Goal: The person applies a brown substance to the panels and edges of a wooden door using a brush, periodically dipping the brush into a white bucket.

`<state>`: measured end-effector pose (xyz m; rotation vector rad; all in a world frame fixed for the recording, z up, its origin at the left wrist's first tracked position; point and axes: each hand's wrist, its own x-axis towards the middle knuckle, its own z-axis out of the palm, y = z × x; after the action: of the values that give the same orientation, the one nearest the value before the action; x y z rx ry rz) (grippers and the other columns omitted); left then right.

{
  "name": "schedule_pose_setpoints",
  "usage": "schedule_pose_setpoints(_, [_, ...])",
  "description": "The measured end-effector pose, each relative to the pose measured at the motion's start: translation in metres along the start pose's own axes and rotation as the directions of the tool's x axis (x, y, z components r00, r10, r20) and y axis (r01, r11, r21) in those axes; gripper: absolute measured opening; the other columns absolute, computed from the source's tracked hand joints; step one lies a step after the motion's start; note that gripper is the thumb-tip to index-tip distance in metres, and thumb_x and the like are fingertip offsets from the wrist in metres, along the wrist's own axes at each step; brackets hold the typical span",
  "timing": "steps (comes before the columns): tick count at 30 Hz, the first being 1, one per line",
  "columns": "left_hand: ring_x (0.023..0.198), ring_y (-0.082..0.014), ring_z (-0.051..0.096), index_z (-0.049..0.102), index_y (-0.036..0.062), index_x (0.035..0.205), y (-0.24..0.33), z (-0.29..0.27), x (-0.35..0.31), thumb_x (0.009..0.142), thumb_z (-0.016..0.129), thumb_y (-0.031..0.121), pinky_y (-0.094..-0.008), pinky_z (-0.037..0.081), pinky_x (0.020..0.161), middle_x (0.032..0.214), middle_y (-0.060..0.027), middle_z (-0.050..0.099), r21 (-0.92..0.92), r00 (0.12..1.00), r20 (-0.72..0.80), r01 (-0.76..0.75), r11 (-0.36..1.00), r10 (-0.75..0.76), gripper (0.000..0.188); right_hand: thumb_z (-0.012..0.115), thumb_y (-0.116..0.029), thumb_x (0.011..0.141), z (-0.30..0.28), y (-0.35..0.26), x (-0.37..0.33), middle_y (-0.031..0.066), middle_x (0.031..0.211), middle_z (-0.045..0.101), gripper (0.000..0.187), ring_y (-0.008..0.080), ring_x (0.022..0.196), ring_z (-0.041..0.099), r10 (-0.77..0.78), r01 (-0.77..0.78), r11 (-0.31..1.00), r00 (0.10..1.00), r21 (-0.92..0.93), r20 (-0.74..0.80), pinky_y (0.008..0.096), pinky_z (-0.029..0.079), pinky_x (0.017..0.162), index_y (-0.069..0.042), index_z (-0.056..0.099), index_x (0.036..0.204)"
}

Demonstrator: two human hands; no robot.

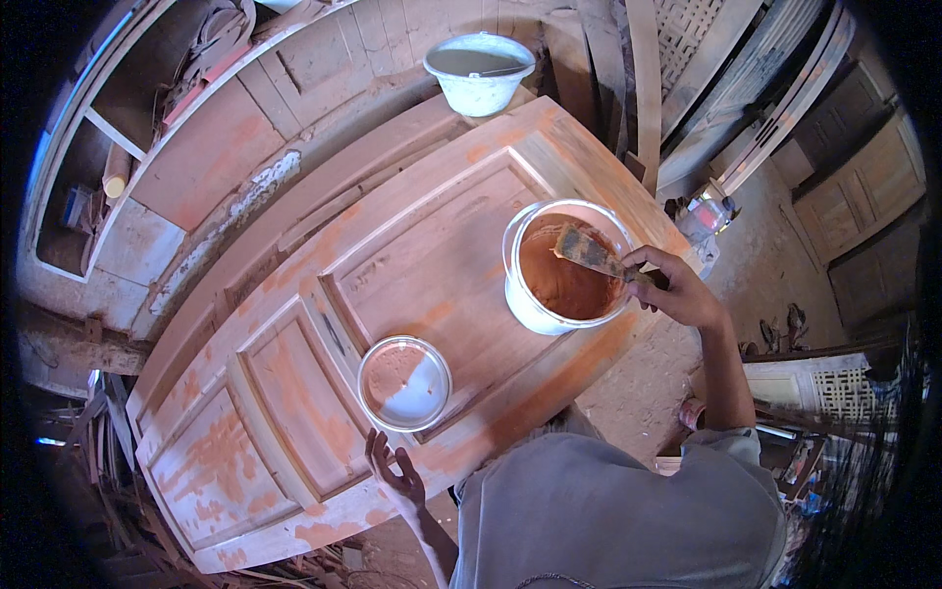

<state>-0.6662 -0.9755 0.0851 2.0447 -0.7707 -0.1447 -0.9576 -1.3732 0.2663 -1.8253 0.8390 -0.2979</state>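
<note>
Left hand (394, 479): grip open and empty, fingers spread, left of the paste bucket (543, 316) and nearer the person.
Round white lid (417, 393): left of the paste bucket and a little nearer, just beyond the left fingertips; orange-brown paste coats part of it.
Right hand (677, 285): grip closed around the putty knife's handle, at the paste bucket's right rim.
Putty knife (587, 251): its smeared blade points left over the paste bucket's mouth; whether it touches the paste, I cannot tell.
Paste (564, 280): orange-brown, inside the paste bucket and smeared up its inner wall.
Panelled wooden door (412, 265): lies under the paste bucket, orange-brown patches on its frame and panels.
Pale bucket (483, 93): beyond the paste bucket and slightly left, near the door's far edge.
Wooden shelving (137, 162): far left of the paste bucket.
</note>
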Motion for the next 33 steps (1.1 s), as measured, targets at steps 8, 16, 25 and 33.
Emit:
schedule_pose_setpoints(8, [0.118,-0.0337,0.059,0.056,0.0002,0.131,0.011,0.004,-0.005,0.098,0.058,0.014,-0.0438,0.051,0.09,0.142,-0.019,0.053,-0.016,1.0,0.0,0.025,1.0,-0.025,0.035,0.072,-0.019,0.094,0.013,0.009,-0.012,-0.0019,0.09,0.061,0.027,0.0055,0.067,0.053,0.02,-0.005,0.994,0.99,0.111,-0.136,0.021,0.044,0.057,-0.008,0.059,0.115])
schedule_pose_setpoints(16, [0.124,-0.0348,0.055,0.057,-0.0001,0.129,0.016,0.002,-0.016,0.098,0.058,0.013,-0.0437,0.051,0.091,0.143,-0.0192,0.052,-0.007,0.998,-0.007,0.057,0.998,-0.057,0.034,0.071,-0.016,0.094,0.022,0.013,-0.015,-0.0001,0.091,0.064,0.028,0.0067,0.069,0.055,0.007,0.021,0.993,0.972,0.119,-0.235,0.023,0.046,0.059,-0.008,0.06,0.118])
schedule_pose_setpoints(25, [0.127,-0.0366,0.053,0.055,0.0004,0.131,0.023,0.011,-0.024,0.099,0.058,0.015,-0.0466,0.051,0.094,0.143,-0.0194,0.051,-0.032,0.996,0.007,0.088,0.996,-0.088,0.035,0.059,-0.023,0.101,0.032,0.027,-0.021,0.0066,0.094,0.07,0.037,0.0112,0.068,0.06,0.161,-0.069,0.885,0.973,0.461,-0.163,0.0265,0.051,0.059,0.004,0.062,0.127])
schedule_pose_setpoints(33, [0.125,-0.0369,0.054,0.056,0.0025,0.132,0.034,0.024,-0.024,0.099,0.058,0.014,-0.0463,0.052,0.092,0.142,-0.02,0.052,0.005,0.999,0.032,0.043,0.999,-0.043,0.035,0.061,-0.019,0.099,0.018,0.039,-0.019,0.0036,0.09,0.067,0.035,0.0105,0.069,0.06,0.165,-0.092,0.855,0.981,0.51,-0.099,0.0256,0.05,0.059,0.002,0.06,0.127])
